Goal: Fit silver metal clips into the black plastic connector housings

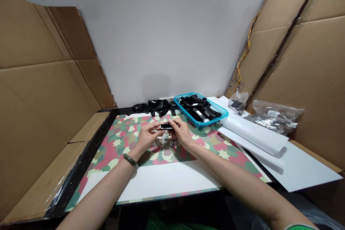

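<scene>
Cardboard walls (35,97) edge the scene left and right; the patterned tabletop (114,147) leaves room on the left; at centre, left hand (147,137) and right hand (182,134) clamp fingers on 1 slim black piece (165,127), pale-edged, above small shiny parts (159,145).

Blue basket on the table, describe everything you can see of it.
The blue basket looks like plastic: shallow, open-topped, rectangular with rounded corners and apparently perforated sides. It stands upright toward the far side of the patterned tabletop, holding many black pieces. A white roll lies by its right end; contact is unclear.
</scene>
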{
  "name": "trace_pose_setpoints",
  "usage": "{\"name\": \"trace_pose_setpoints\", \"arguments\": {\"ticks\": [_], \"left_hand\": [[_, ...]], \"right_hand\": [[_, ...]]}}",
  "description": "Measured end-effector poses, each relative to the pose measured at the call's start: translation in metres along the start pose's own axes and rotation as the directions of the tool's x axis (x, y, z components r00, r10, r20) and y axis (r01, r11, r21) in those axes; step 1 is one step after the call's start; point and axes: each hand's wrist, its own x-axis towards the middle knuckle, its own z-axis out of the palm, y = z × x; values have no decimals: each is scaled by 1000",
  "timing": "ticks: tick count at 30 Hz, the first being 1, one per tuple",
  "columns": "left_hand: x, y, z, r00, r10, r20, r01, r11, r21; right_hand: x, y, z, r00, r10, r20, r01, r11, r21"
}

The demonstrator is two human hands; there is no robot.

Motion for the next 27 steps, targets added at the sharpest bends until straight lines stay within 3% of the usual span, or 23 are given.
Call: {"name": "trace_pose_setpoints", "arguments": {"ticks": [2, 5, 9, 11, 13, 21, 27], "left_hand": [[0, 0, 1, 1000, 14, -24, -14, 1000, -5], [0, 7, 0, 1000, -15, -20, 14, 1000, -26], [0, 18, -3, 996, -73, 53, 77, 993, -85], [0, 20, -5, 990, -93, 104, 106, 986, -126], [0, 20, -6, 982, -110, 151, 133, 979, -157], [0, 16, -7, 970, -110, 218, 155, 967, -201], [-1, 19, -6, 971, -138, 198, 179, 962, -207]], "right_hand": [[-1, -1, 0, 998, -57, -3, 57, 997, -42], [-5, -8, -2, 956, -290, -42, 275, 939, -207], [-9, -19, -6, 774, -630, 66, 598, 693, -402], [-10, -21, -6, 698, -702, 141, 684, 595, -423], [-12, -21, -6, 664, -721, 197, 719, 543, -434], [-13, -19, -7, 611, -741, 279, 767, 466, -442], [-12, -20, -9, 684, -643, 345, 721, 521, -457]]}}
